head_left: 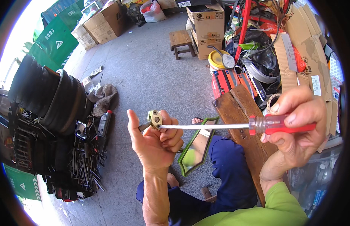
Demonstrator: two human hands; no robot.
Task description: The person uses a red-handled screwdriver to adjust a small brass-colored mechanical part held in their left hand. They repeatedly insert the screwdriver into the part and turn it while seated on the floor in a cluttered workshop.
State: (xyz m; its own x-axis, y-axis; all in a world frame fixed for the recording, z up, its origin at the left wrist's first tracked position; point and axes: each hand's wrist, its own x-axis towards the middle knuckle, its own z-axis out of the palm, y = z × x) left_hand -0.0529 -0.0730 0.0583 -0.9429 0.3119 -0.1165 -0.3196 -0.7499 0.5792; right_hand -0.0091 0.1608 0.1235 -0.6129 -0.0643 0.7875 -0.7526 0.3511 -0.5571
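My left hand [155, 145] is closed around a small brass-coloured metal fitting [156, 119] with screws in its face, the thumb sticking up. A short dark rod [145, 126] juts from the fitting's left side. In my right hand [297, 122] is a screwdriver [212, 127], gripped by its clear red handle. Its steel shaft lies nearly level, and the tip meets the fitting at a screw. Just below the shaft is an angular green-framed mirror [197, 148], tilted in front of my knee. Whether it joins the fitting is hidden by my left fingers.
A wooden bench [244, 128] runs beside my right leg. Tyres [50, 94] and a heap of metal tools [82, 162] stand at the left. Beyond are a small stool [181, 40], cardboard boxes [207, 28], a yellow-lidded bucket [219, 60] and red boxes [224, 82].
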